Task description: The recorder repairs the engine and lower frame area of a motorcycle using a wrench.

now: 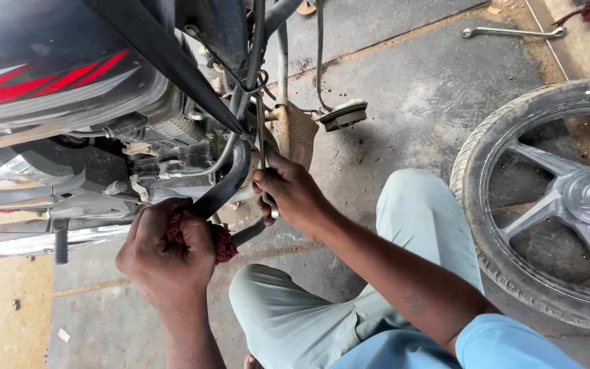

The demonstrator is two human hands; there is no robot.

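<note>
A dark red rag (221, 239) is gripped in the closed left hand (165, 256) against the motorcycle frame tube (230, 181), while a slim metal tool (263, 154) is pinched by the right hand (295, 195).

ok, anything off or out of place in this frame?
A motorcycle wheel lies flat on the concrete floor, detached, beside the person's knee. A wrench lies loose on the floor at top right. The left hand grips a red rag; the right hand holds a metal tool.
</note>
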